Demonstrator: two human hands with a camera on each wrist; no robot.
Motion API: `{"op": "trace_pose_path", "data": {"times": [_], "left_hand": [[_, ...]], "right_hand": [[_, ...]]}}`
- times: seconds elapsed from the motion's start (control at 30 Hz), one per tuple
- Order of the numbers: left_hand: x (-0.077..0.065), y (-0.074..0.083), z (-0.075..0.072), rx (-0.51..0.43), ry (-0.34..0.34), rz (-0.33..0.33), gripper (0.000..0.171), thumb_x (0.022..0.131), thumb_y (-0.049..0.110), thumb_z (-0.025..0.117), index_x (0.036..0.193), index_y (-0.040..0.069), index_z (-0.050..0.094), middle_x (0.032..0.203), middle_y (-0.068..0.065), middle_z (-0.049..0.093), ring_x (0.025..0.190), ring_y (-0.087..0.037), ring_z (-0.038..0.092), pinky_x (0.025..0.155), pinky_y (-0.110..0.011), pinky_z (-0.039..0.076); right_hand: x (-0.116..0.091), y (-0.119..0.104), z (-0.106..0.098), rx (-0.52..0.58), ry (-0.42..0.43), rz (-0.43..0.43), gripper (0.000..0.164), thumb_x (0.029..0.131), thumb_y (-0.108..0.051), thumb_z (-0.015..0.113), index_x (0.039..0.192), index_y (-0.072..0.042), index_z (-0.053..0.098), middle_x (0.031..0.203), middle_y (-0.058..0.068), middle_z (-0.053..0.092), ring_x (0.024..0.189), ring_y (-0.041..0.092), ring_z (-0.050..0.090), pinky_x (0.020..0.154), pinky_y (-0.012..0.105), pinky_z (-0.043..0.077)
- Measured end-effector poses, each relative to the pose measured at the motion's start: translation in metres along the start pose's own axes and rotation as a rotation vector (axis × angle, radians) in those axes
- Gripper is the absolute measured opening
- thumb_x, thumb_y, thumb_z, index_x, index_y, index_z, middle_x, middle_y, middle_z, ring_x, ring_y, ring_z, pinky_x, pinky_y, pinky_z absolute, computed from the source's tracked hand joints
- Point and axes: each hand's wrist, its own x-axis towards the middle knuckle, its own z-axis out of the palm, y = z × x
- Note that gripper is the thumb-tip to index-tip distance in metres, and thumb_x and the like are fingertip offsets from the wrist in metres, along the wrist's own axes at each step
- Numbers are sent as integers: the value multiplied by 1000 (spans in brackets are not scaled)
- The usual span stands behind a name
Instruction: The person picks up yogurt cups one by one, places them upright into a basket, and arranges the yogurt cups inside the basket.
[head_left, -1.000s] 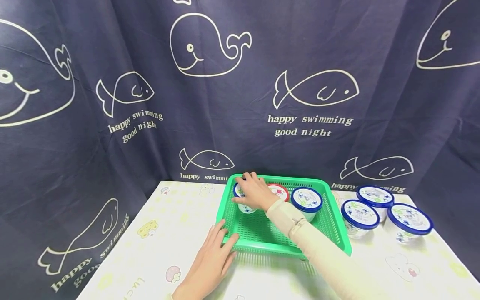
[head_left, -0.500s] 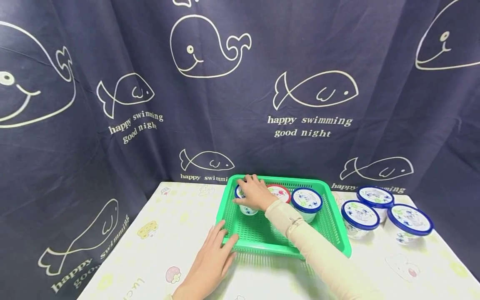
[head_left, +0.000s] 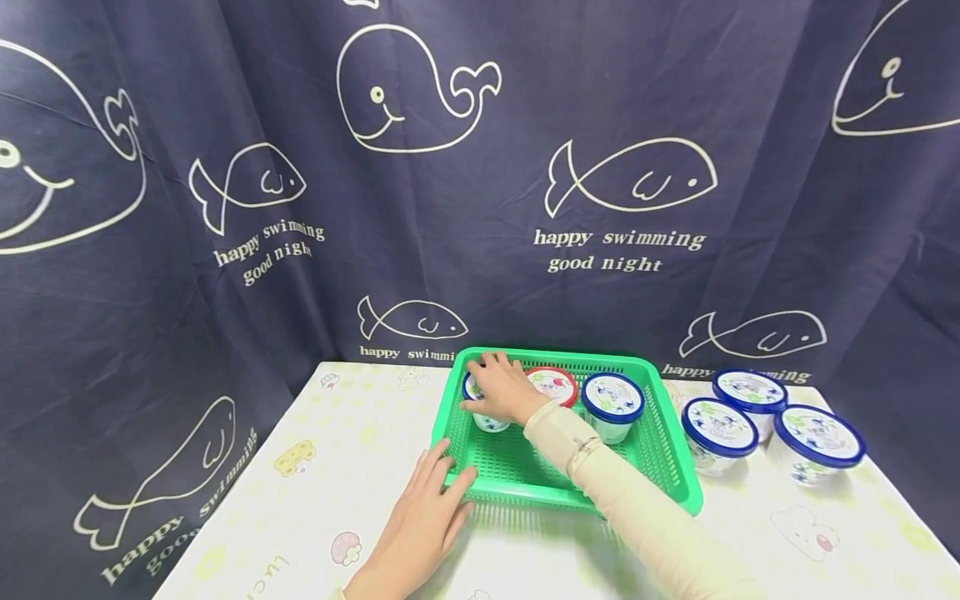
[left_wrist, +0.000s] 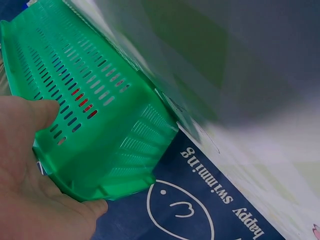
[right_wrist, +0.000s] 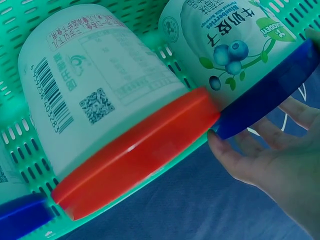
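Observation:
In the head view, my right hand [head_left: 504, 390] reaches into the green basket [head_left: 540, 493] and grips a blue-lidded tub [head_left: 491, 425] from above, by its lid. The right wrist view shows the thumb at that lid's edge and a fingertip at its far side; blueberries are printed on the tub's wall. A red-lidded tub [right_wrist: 100, 100] stands right beside it, the lids touching or nearly so. Another blue-lidded tub [head_left: 611, 408] stands to the right in the basket. My left hand [head_left: 420, 508] rests at the basket's front left corner, its thumb against the outer wall.
Right of the basket, three more blue-lidded tubs [head_left: 722, 437] stand close together on the table. A patterned white cloth [head_left: 300, 508] covers the table. Behind it hangs a dark blue curtain [head_left: 495, 233] with whale and fish drawings.
My right hand and the gripped tub shift slightly right, then back left. The red-lidded tub shifts a little the same way. My left hand stays at the basket's corner.

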Motion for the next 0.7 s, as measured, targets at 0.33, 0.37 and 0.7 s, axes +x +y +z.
{"op": "trace_pose_path", "data": {"times": [0.33, 0.37, 0.7], "left_hand": [[1, -1, -1, 5, 25, 18, 44, 92, 25, 72, 132, 16, 59, 126, -13, 56, 145, -35, 31, 115, -53, 33], [1, -1, -1, 3, 25, 18, 44, 92, 25, 72, 132, 16, 59, 126, -13, 56, 145, -35, 31, 115, -53, 34], [0, -1, 0, -2, 22, 14, 46, 91, 25, 73, 134, 17, 58, 127, -13, 56, 145, -34, 31, 114, -54, 36]], "right_hand": [[0, -6, 0, -23, 15, -22, 70, 88, -56, 69, 142, -13, 53, 138, 15, 51, 128, 35, 45, 101, 58, 45], [0, -5, 1, -18, 13, -18, 71, 88, -56, 69, 142, -13, 53, 139, 16, 50, 128, 36, 45, 101, 59, 45], [-1, 3, 7, 7, -2, 4, 74, 89, -56, 68, 145, -12, 50, 143, 18, 47, 132, 38, 42, 103, 60, 43]]}}
